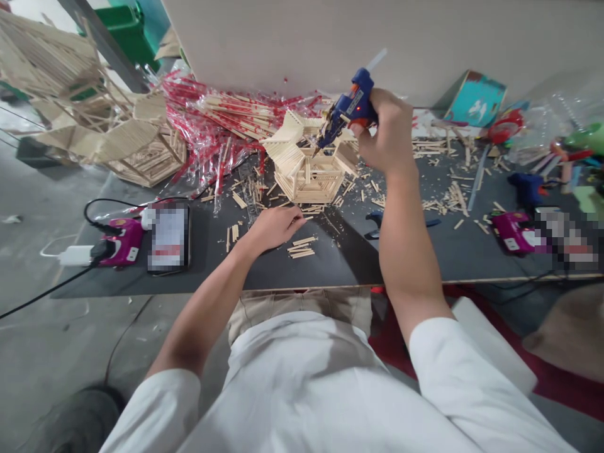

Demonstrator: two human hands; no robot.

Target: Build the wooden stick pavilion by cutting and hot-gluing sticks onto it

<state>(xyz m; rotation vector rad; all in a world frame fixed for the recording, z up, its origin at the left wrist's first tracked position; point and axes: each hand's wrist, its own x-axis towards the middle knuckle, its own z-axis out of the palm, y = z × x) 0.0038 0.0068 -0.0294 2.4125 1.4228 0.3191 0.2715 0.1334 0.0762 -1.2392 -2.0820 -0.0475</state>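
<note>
I see the left hand (277,228) curled, though I can't tell if it pinches anything, at 7 o'clock from the stick model (309,189), which could get smeared if the glue gun (350,107) at its 1 o'clock, gripped in the right hand (391,131), wavers.

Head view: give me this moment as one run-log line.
right hand: gripping blue glue gun | aim: down at stick model, contact unclear | left hand: in front of model, near cut sticks, hold unclear
</note>
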